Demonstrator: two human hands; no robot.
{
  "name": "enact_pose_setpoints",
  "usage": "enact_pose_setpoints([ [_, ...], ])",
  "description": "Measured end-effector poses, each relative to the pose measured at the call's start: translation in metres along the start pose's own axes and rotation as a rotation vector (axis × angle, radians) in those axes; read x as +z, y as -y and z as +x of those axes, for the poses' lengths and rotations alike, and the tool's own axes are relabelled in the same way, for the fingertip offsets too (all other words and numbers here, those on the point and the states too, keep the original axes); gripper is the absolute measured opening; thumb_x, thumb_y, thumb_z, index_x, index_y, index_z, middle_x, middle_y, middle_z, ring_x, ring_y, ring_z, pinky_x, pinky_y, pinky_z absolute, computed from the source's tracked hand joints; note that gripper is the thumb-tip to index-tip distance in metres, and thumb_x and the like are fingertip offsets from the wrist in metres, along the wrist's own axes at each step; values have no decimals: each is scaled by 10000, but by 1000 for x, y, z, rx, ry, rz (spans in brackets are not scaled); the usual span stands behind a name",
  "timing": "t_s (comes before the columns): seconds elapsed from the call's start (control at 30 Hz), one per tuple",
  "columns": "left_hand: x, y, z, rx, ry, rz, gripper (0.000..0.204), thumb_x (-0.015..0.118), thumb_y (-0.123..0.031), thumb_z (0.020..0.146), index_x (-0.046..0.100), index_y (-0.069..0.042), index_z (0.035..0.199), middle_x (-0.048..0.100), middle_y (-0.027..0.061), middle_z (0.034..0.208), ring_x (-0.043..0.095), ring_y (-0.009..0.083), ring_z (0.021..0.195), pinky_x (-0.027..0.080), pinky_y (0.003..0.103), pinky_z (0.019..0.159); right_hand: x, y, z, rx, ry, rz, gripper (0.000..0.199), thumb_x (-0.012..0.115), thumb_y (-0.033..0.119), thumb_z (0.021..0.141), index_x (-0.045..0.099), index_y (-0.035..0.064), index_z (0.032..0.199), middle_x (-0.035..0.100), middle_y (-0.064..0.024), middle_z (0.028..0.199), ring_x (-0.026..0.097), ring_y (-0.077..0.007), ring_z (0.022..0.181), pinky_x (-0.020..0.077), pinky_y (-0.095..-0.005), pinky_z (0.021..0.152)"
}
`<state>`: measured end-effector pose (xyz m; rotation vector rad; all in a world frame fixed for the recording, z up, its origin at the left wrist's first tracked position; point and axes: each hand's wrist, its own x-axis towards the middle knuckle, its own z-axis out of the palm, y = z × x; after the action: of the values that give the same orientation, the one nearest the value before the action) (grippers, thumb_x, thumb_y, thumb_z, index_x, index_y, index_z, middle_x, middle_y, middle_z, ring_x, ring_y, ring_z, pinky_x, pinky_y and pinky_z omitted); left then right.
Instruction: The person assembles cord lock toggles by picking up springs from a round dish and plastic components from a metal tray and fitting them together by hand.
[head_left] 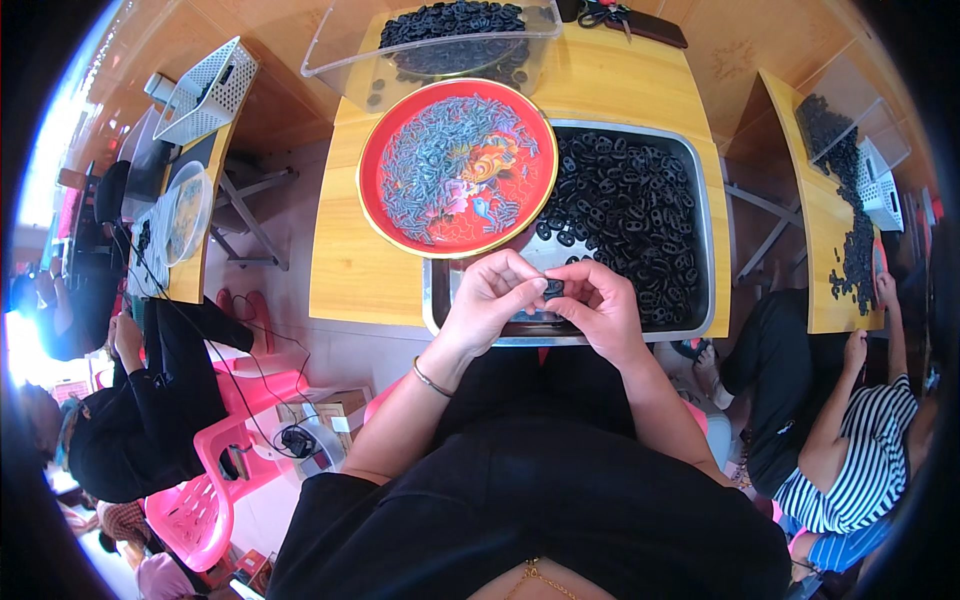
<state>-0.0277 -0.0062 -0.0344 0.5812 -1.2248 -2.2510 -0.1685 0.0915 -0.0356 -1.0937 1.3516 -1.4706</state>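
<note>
Between the fingertips of both hands is a small black plastic piece, which looks like a cord lock. My left hand pinches it from the left with thumb and forefinger. From the other side, the thumb and fingers of my right hand close on it. Both hands are over the near edge of a metal tray, which holds a heap of black two-holed oval pieces. A round red tray with a flower pattern overlaps the metal tray's left part and carries many small silvery springs.
A clear plastic bin with more black pieces stands at the far side of the wooden table. Scissors lie behind it. Other people work at side tables, and a pink chair is at left.
</note>
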Motion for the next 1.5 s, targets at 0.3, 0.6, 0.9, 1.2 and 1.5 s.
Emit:
enact_pose_setpoints([
  [0.3, -2, 0, -1, -9, 2, -1, 49, 595, -6, 822, 547, -3, 830, 620, 64, 738, 573, 71, 631, 455, 175, 578, 1, 4, 0, -4, -34, -70, 249, 701, 31, 723, 615, 12, 956, 557, -12, 729, 514, -55, 643, 441, -203, 594],
  [0.6, -4, 2, 0, 8, -22, -20, 52, 598, -25, 828, 549, -10, 837, 622, 61, 735, 594, 82, 650, 463, 177, 575, -1, 6, 1, -12, -9, -98, 349, 672, 9, 749, 614, 39, 1092, 524, 6, 782, 472, -39, 670, 396, -167, 584],
  [0.9, -3, -1, 0, -58, -12, -28, 58, 600, -40, 831, 587, -8, 878, 631, 54, 769, 599, 87, 678, 467, 198, 606, -1, 3, 0, 40, -5, 39, 315, 640, -8, 777, 609, 25, 1089, 541, 0, 784, 504, -44, 667, 426, -176, 588],
  [1.2, -2, 1, 0, -17, -29, -17, 64, 599, -31, 829, 583, -3, 885, 631, 58, 761, 604, 90, 670, 474, 186, 594, 5, 7, 1, 5, -36, 2, 305, 618, -26, 789, 603, 14, 1091, 550, 2, 787, 506, -42, 668, 424, -175, 594],
  [1.5, 0, 2, 1, 9, -50, -39, 78, 594, -15, 827, 578, -1, 901, 632, 62, 771, 609, 87, 667, 491, 174, 592, 0, 5, 4, 93, 14, 152, 332, 590, -24, 813, 571, 12, 1142, 573, -4, 817, 532, -42, 709, 446, -173, 626],
])
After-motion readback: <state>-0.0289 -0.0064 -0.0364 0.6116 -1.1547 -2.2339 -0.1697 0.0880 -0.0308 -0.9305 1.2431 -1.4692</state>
